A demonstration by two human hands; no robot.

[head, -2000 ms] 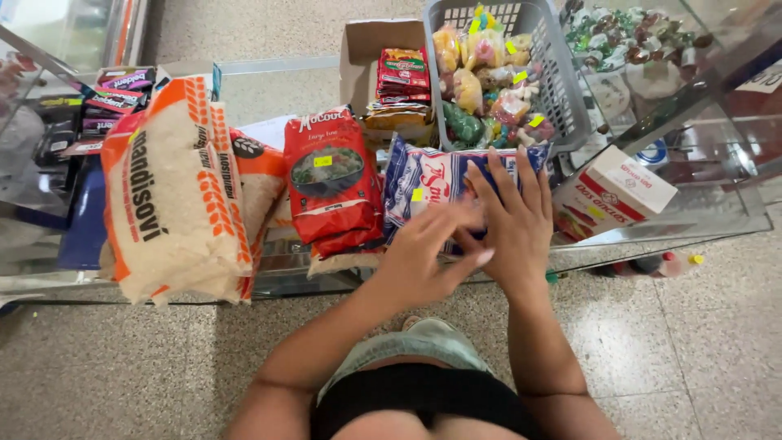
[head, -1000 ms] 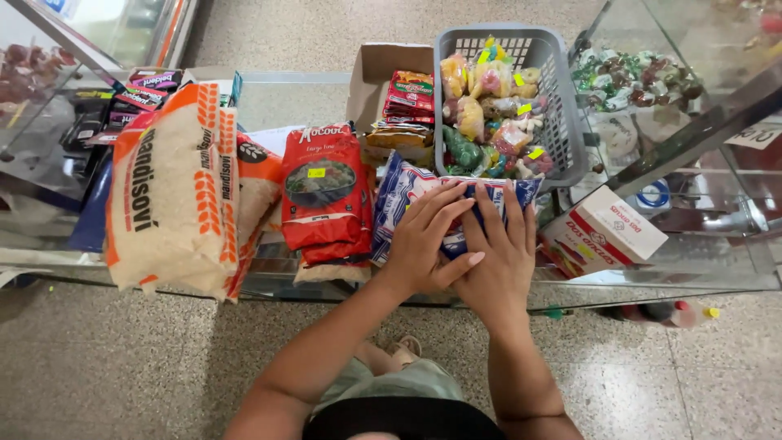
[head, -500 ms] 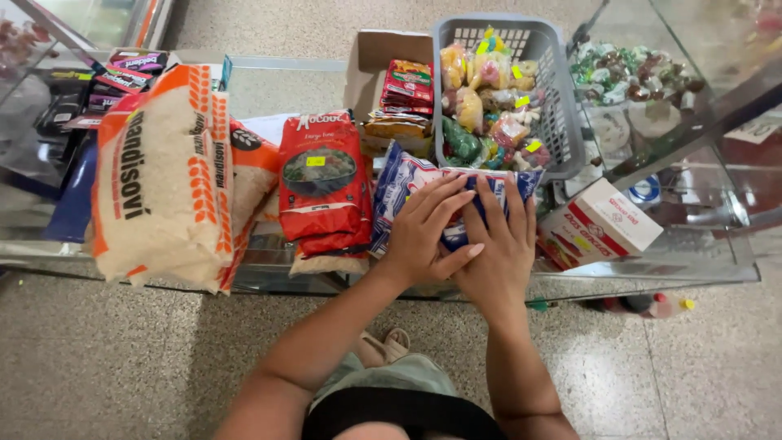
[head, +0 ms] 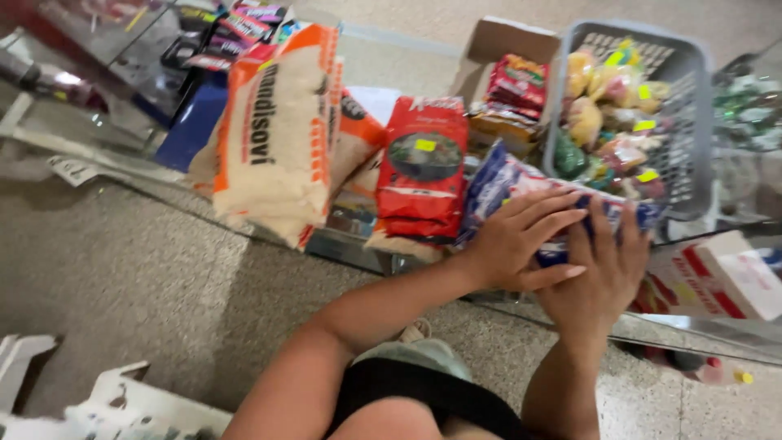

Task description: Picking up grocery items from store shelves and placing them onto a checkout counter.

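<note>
Both hands now lie flat on the blue-and-white packet [head: 521,204] at the counter's near edge, left hand [head: 517,240] overlapping right hand [head: 599,273], fingers spread and pressing, not clamped. Since two seconds ago they have settled lower onto it; the packet stays between the red bag [head: 423,171] and grey basket [head: 652,106].

1. You are standing on a speckled grey stone floor [head: 163,277].
2. A glass display counter [head: 122,138] is running across in front of you, catching daylight.
3. White plastic furniture [head: 106,403] is showing at your lower left.
4. A pale floor [head: 391,57] is lying beyond the counter.
</note>
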